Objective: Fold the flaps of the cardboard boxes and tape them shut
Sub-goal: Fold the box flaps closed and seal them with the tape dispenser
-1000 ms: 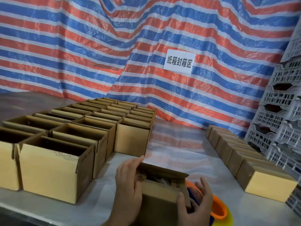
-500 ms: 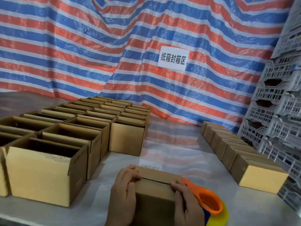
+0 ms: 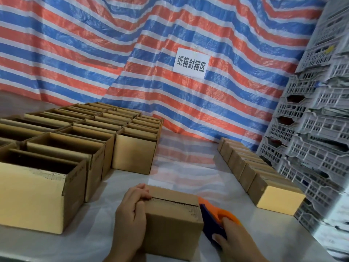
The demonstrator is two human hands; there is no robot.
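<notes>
One closed cardboard box stands at the near edge of the counter, right in front of the person. Its two top flaps are folded down and meet in a single seam across the top, with no tape visible on it. The left grip lies against the box's left side, its fingers curled over the top edge at the end of the seam and clamping the flaps down. The right grip is wrapped round one orange and blue tape dispenser, whose front end touches the box's upper right edge at the other end of the seam.

To the left, a block of open boxes stands packed side to side in three columns that run away from the viewer. There are at least a dozen, but the far ones overlap too closely to count exactly. To the right, well apart from them, a single row of closed boxes stands end to end, at least five of them.

Beyond that row, grey slotted plastic crates are stacked in tall piles at the right edge. A tarp striped in red, blue and white hangs behind the counter, and one white sign with black characters is fixed to it.
</notes>
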